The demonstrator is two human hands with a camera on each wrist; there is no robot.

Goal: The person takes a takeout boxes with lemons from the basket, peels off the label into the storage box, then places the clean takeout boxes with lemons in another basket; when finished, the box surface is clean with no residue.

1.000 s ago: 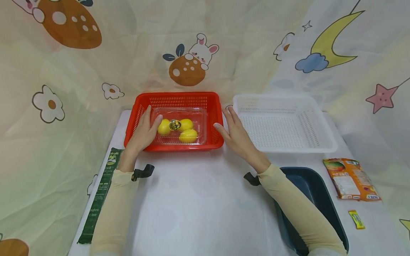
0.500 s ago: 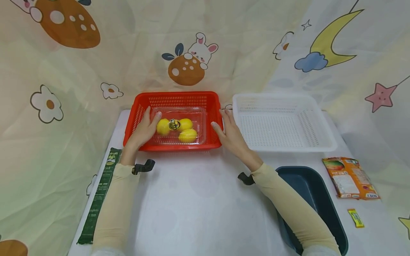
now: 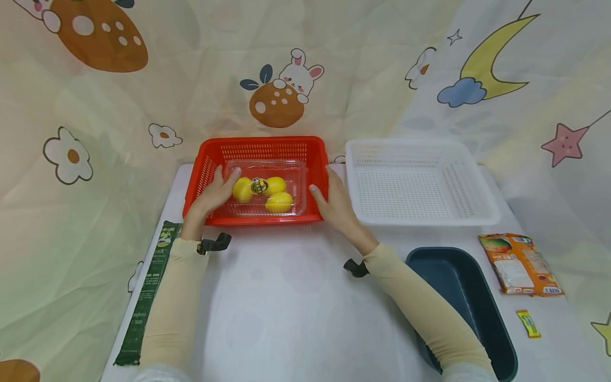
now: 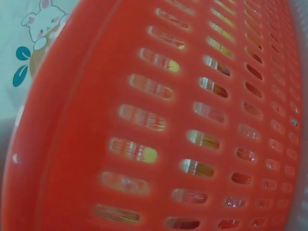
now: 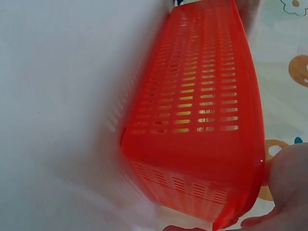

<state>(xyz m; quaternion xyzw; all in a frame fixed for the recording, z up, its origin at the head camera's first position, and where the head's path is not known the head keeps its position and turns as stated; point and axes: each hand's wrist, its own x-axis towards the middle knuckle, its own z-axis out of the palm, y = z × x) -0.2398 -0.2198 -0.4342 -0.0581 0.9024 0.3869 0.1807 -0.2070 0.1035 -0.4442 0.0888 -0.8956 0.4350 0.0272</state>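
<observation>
A clear plastic box [image 3: 298, 196] with several lemons [image 3: 279, 202] and a round dark-and-yellow label lies inside a red basket [image 3: 267, 220]. My left hand [image 3: 212, 195] reaches over the basket's front left part, its thumb and fingers spread near the box's left end. Whether it touches the box cannot be made out. At the basket's right side, my right hand [image 3: 338, 204] lies against or just above the rim, thumb over the inside and fingers extended. The right wrist view shows part of that hand close to the rim [image 5: 257, 130]. Through the slots in the left wrist view, yellow shows behind the red wall [image 4: 139, 139].
A white basket [image 3: 477, 215] stands right of the red one. Under my right forearm sits a dark blue tray [image 3: 458, 257]. An orange packet [image 3: 522, 265] and a small yellow packet [image 3: 529, 323] lie at the right; a long green packet [image 3: 148, 302] lies at the left.
My right hand has moved left, from beside the red basket up to its right rim. My left hand has sunk slightly at the left. The box and basket keep their places.
</observation>
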